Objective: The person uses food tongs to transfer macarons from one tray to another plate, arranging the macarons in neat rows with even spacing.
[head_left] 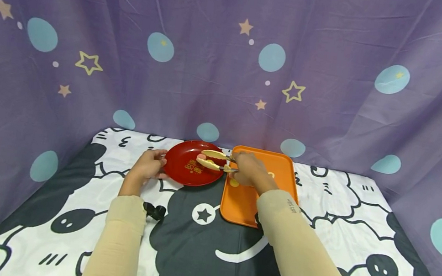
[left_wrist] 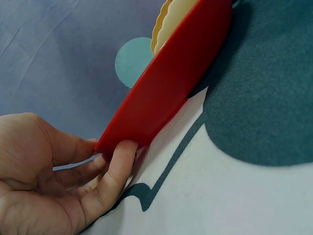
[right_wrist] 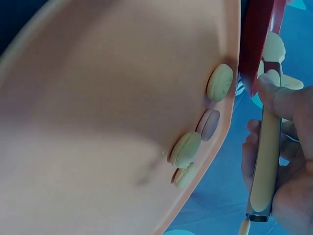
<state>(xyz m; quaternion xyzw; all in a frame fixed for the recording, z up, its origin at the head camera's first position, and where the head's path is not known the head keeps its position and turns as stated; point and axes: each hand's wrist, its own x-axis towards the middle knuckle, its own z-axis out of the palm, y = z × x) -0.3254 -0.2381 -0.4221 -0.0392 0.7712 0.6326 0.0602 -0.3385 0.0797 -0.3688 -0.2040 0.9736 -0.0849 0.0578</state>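
Observation:
On the left, my left hand [head_left: 146, 165] pinches the rim of a red plate [head_left: 178, 165] that has gold lettering in its middle. In the left wrist view the thumb is at the rim, with fingers against the plate's underside [left_wrist: 161, 93]. My right hand [head_left: 251, 170] grips cream-handled tongs [head_left: 215, 155], their scalloped tips over the plate. A small pinkish round thing [head_left: 201, 157] shows between the tips. Beside the plate lies an orange tray [head_left: 239, 209]. Several macarons, including a yellow one [right_wrist: 220, 83] and a mauve one [right_wrist: 209, 125], lie near its edge in the right wrist view.
A cloth with black-and-white cartoon print [head_left: 197, 264] covers the table. Behind it hangs a purple curtain [head_left: 213, 63] with stars and blue dots. A small black object [head_left: 155, 211] shows beside the left sleeve.

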